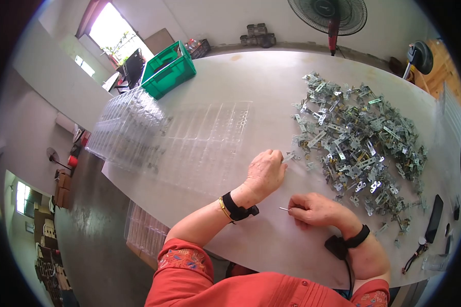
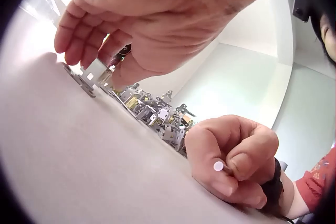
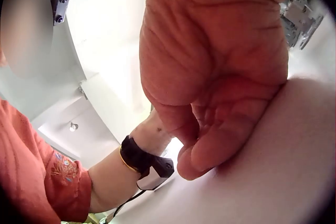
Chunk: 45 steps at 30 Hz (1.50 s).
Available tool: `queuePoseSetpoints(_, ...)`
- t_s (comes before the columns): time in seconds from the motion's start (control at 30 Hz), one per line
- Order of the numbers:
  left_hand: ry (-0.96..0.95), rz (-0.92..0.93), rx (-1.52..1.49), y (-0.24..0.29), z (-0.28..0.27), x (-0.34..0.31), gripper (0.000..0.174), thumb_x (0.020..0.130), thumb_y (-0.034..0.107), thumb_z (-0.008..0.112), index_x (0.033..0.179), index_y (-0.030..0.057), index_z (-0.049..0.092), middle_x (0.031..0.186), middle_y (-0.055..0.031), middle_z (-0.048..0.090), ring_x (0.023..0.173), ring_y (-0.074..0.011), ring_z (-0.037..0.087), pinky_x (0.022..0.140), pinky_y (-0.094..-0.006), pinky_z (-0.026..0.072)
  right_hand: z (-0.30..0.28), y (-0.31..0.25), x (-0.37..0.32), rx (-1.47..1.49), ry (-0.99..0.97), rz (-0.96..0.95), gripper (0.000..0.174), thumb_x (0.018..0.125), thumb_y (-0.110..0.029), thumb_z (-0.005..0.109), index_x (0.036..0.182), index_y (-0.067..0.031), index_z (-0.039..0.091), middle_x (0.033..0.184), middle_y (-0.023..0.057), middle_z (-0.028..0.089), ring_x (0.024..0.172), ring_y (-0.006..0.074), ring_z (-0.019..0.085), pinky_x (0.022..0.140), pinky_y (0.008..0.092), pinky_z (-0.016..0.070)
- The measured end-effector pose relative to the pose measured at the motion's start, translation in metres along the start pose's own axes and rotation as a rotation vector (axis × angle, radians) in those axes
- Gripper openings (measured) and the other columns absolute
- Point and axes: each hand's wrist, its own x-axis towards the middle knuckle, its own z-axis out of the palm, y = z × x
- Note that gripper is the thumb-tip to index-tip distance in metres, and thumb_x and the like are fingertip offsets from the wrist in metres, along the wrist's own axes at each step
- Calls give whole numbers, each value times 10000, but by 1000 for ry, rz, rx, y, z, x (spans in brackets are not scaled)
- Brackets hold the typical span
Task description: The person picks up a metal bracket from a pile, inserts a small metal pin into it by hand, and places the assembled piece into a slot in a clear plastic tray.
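Observation:
In the head view the left hand (image 1: pixel 265 175) is at the left edge of a pile of small metal parts (image 1: pixel 353 138). Its thumb and fingers pinch a small metal bracket (image 2: pixel 94 71), seen in the left wrist view just above the tabletop. Nearer the body, the right hand (image 1: pixel 315 210) holds a thin metal pin (image 1: pixel 284 209) between thumb and curled fingers. The pin's round flat end (image 2: pixel 218 166) faces the left wrist camera. In the right wrist view the right hand (image 3: pixel 215 77) hides the pin.
Clear plastic compartment trays (image 1: pixel 205 138) lie on the left of the white table (image 1: pixel 261 235), beside a stack of similar trays (image 1: pixel 123 128). A green crate (image 1: pixel 169 77) stands behind them. At the right edge lies a black tool (image 1: pixel 434 220); a fan (image 1: pixel 328 15) stands beyond the table.

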Motion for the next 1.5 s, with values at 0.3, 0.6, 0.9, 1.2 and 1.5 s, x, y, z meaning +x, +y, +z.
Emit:
queuePoseSetpoints(0.3, 137, -63, -229, -1, -75, 20, 154, 902, 119, 718, 960, -23, 719, 782, -142, 694, 711, -182, 662, 653, -334, 518, 5, 7, 2, 77, 49, -20, 198, 983, -176, 554, 976, 9, 623, 786, 71, 690, 698, 147, 702, 634, 293, 592)
queuePoseSetpoints(0.6, 389, -363, 93, -170, -181, 68, 218, 828, 218, 726, 832, 1, 753, 754, -175, 732, 719, -245, 737, 666, -356, 568, 5, 9, 4, 65, 57, -47, 194, 969, -174, 556, 946, 3, 631, 749, 61, 699, 641, 141, 697, 597, 291, 573)
queuePoseSetpoints(0.9, 365, -722, 338, -305, -218, 53, 266, 738, 287, 736, 839, 43, 770, 830, -183, 757, 841, -328, 746, 825, -402, 566, 3, 2, 4, 65, 38, -3, 197, 970, -168, 554, 952, 14, 629, 749, 68, 701, 644, 137, 696, 593, 288, 568)
queuePoseSetpoints(1.2, 301, -792, 389, -314, -199, 61, 231, 787, 242, 752, 920, 55, 784, 929, -185, 766, 930, -336, 746, 868, -406, 569, 2, -1, 4, 119, 27, 72, 189, 985, -175, 576, 969, 6, 629, 761, 54, 702, 667, 126, 703, 606, 280, 579)
queuePoseSetpoints(1.5, 274, -784, 481, -331, -191, 68, 236, 792, 234, 752, 930, 46, 790, 973, -205, 753, 960, -358, 736, 890, -432, 565, 1, -3, 4, 147, 32, 120, 183, 990, -176, 602, 988, -1, 656, 766, 41, 700, 683, 110, 698, 609, 266, 574)
